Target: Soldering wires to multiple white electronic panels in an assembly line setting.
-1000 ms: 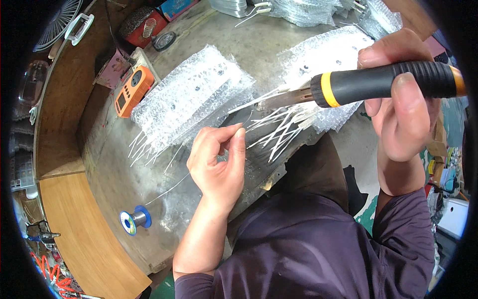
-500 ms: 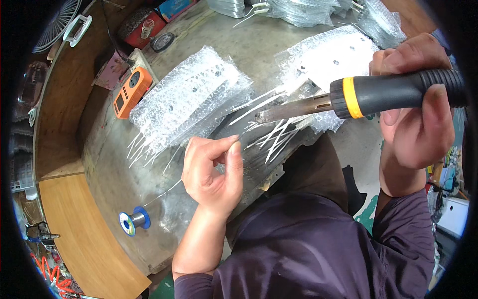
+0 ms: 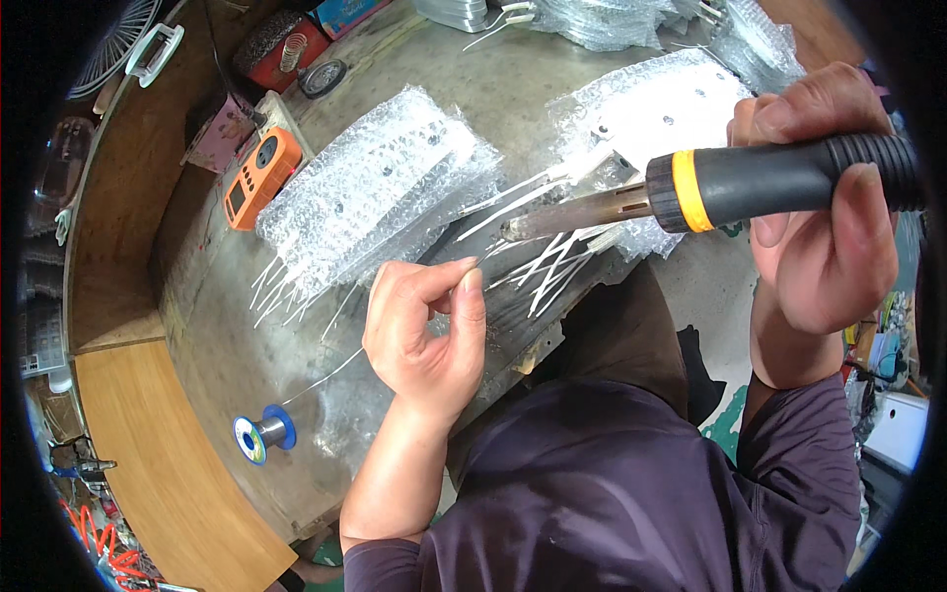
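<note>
- Meter, orange, near the worktop's left edge.
- Spool, blue-rimmed, on its side by the worktop's near left corner; a strand of solder runs from it to the left hand.
- Left pack, bubble-wrapped, mid-worktop, clear of both hands.
- Left hand, over the worktop's near edge: thumb and forefinger tips closed together on the solder (its end is hard to make out).
- Wires, white, bunched by the near edge.
- Right pack, toward the worktop's right end.
- Iron, tip leftward, near the left fingertips; whether it touches the wires, I cannot tell.
- Right hand, wrapped round the iron's black handle.
</note>
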`<state>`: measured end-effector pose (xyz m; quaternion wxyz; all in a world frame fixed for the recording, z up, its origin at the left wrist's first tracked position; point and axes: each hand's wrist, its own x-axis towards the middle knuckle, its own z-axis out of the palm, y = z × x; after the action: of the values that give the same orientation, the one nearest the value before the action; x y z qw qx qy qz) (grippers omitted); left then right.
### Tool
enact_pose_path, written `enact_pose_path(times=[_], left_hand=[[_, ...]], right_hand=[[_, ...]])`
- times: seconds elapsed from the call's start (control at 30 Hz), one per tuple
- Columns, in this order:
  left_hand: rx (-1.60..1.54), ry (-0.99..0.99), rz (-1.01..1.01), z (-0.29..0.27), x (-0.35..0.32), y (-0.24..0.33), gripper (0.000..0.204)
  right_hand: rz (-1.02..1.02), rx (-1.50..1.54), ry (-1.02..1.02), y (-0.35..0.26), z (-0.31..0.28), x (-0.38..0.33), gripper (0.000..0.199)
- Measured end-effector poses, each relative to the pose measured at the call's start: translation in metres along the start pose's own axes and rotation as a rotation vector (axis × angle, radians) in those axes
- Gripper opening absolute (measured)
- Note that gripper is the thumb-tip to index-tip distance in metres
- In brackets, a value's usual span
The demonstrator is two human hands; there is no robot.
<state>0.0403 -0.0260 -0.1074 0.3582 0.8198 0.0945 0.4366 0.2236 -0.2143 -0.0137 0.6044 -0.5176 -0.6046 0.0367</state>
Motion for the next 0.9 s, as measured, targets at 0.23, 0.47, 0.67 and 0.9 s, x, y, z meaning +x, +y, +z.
enact_pose_path(times=[0.23, 0.47, 0.67, 0.9], left_hand=[[-0.013, 0.010, -0.037, -0.001, -0.001, 0.000, 0.010], [-0.021, -0.029, 0.013, 0.000, 0.001, 0.002, 0.004], [0.012, 0.001, -0.011, -0.003, 0.001, 0.001, 0.010], [0.003, -0.278, -0.394, -0.019, -0.003, -0.011, 0.011]], right_hand=[[-0.010, -0.064, -0.041, -0.003, -0.004, 0.003, 0.040], [-0.033, -0.046, -0.077, -0.005, -0.008, 0.006, 0.043], [0.015, 0.020, 0.016, -0.004, 0.001, 0.002, 0.043], [0.053, -0.002, 0.002, -0.009, -0.002, -0.008, 0.044]])
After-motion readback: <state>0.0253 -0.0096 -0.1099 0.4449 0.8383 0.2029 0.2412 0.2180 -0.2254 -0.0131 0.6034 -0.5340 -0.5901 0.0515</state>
